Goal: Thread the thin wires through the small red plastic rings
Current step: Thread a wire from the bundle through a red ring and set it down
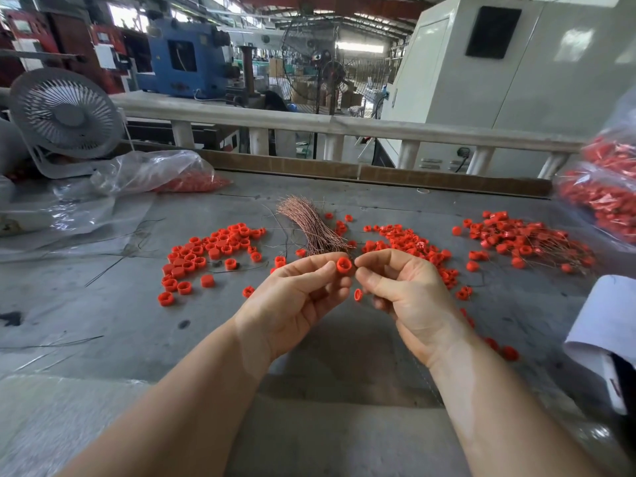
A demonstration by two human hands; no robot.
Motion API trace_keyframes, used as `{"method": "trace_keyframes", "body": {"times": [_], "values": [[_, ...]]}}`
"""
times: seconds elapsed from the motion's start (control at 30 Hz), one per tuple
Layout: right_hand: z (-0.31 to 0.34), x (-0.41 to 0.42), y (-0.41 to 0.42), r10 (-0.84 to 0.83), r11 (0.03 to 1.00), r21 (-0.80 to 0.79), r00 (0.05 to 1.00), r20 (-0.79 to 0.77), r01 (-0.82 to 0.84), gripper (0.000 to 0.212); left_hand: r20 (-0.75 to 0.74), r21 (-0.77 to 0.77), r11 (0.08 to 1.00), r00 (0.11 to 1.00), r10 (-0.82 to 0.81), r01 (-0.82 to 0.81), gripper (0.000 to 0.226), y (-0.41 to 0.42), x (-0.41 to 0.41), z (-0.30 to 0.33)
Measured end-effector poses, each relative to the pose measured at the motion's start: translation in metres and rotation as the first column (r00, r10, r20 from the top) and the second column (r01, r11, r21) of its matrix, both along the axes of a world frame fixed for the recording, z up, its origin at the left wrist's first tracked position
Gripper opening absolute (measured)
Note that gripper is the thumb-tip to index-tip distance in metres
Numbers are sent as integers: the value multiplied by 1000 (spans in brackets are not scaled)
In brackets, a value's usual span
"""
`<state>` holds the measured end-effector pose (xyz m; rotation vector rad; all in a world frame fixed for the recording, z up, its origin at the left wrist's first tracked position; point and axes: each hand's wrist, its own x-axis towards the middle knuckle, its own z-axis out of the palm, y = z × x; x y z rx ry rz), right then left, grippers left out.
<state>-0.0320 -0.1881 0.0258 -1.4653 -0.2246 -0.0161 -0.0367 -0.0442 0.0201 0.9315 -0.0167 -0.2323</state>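
My left hand (296, 297) pinches a small red plastic ring (343, 265) between thumb and forefinger, its opening facing me. My right hand (406, 290) is right beside it, thumb and forefinger pinched together at the ring's right edge; any wire between them is too thin to see. A second red ring (358, 295) hangs just below, between the two hands. A bundle of thin copper-coloured wires (309, 225) lies on the grey table behind my hands. Loose red rings (206, 256) are scattered to the left, and another pile of rings (409, 242) lies behind my right hand.
Rings with wires through them (523, 239) lie at the right. Clear plastic bags of red rings sit at the back left (165, 177) and far right (605, 187). A white desk fan (65, 115) stands at the back left. A person's white sleeve (605, 325) enters at the right edge.
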Motion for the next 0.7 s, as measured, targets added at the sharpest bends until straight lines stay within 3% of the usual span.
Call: {"method": "trace_keyframes", "body": {"times": [0.7], "values": [[-3, 0, 2, -24, 999, -47, 998, 60, 27, 19, -52, -51, 996, 996, 68, -71, 27, -4, 0, 2]]}}
